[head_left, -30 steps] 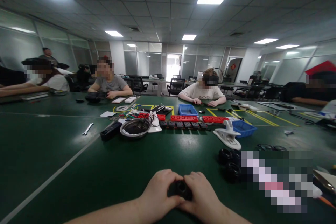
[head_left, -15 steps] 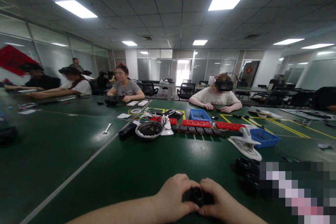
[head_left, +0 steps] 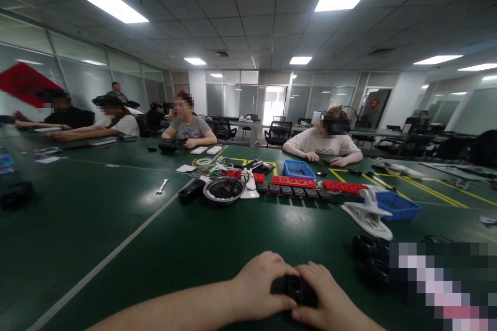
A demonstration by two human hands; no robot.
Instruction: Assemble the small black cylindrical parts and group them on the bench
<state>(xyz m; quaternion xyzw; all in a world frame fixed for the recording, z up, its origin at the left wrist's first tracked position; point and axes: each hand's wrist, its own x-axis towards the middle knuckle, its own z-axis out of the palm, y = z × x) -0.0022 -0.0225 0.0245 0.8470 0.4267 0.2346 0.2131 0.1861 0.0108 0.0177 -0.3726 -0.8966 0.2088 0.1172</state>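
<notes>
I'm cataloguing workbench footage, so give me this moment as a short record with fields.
Left hand: holding a small black piece with a round feature
Right hand: holding the same piece from the other side
Surface: dark green tabletop
Left of centre: silver metal wrench; round silver-rimmed dish
Centre: long red plastic strips
Right: white plastic clamp, with a blue plastic tray behind it; black round parts nearer the hands
Unclear: the piece's underside; pixelated lower-right area

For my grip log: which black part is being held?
The black part between left hand and right hand; the black pieces farther right lie untouched.
</notes>
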